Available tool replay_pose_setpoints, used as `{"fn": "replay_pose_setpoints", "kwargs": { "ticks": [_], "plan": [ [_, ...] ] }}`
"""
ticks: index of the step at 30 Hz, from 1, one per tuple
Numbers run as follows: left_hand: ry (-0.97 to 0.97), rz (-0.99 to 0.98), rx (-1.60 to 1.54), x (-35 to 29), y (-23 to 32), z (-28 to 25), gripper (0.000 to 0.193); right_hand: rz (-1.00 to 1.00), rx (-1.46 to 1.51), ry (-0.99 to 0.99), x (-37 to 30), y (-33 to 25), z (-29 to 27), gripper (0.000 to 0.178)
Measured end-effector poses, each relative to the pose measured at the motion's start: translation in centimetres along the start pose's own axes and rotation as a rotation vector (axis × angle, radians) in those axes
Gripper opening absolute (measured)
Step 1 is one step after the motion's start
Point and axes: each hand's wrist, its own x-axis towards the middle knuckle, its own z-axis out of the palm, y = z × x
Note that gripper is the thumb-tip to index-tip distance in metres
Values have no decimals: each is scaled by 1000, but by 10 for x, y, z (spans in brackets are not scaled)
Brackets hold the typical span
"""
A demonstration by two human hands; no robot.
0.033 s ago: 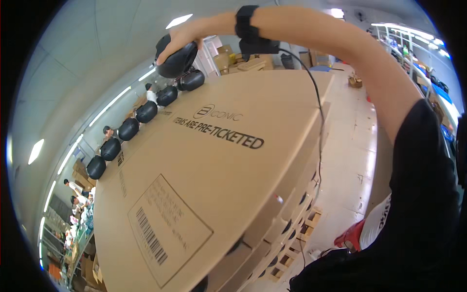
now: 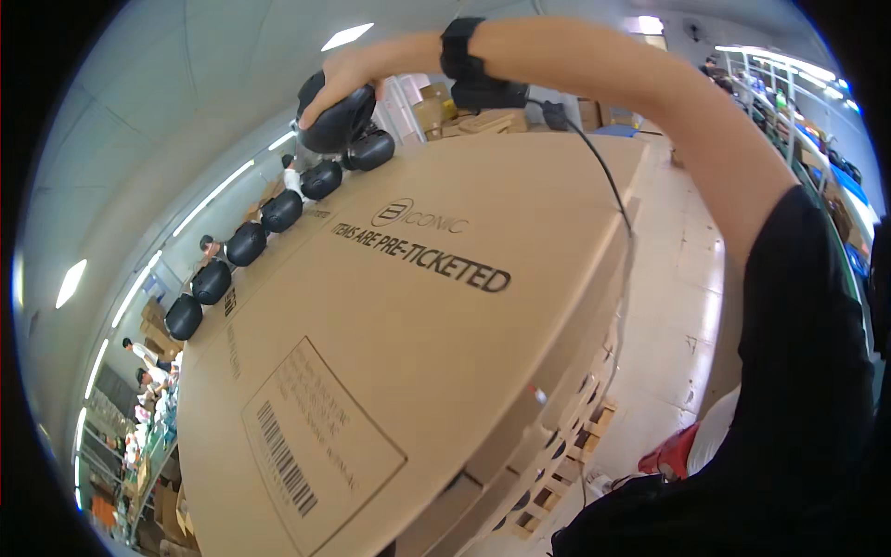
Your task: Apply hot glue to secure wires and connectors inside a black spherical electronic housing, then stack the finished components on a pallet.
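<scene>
Right hand (image 2: 336, 79) clamps a black pod (image 2: 336, 123) at the box's (image 2: 445, 353) far edge, heading the pod row (image 2: 251, 243). No shift visible. Left hand unseen.

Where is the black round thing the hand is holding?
In the head view, the black round object sits upper left in the right hand, at the far edge of the cardboard box, heading a row of similar black objects.

- Rounded objects (image 2: 246, 243) in a row: glossy black.
- Cardboard box (image 2: 436, 353): plain tan, black lettering, black barcode stripes on its label.
- Wrist strap (image 2: 461, 48): black.
- Sleeve (image 2: 807, 371): black.
- Floor (image 2: 677, 306): pale cream.
</scene>
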Motion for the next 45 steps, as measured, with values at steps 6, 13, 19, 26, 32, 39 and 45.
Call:
{"fn": "replay_pose_setpoints", "kwargs": {
  "ticks": [6,13,19,26,32,39,45],
  "plan": [
    [19,-46,70,-6,3,9,38,15,156,83,91,78,96,105],
    [39,-43,80,-9,-9,39,38,133,269,102,146,142,186,132],
    [18,-44,101,-17,-15,58,37,233,203,-92,164,156,184,129],
    [14,-2,103,-13,-22,72,37,144,66,8,146,138,186,108],
    [30,58,116,-3,-21,75,37,-145,-162,6,148,122,186,47],
    [47,113,132,6,-9,80,36,-228,-333,-104,141,121,225,43],
    [55,139,143,7,1,87,36,-133,-275,-224,143,123,229,57]
  ]
}}
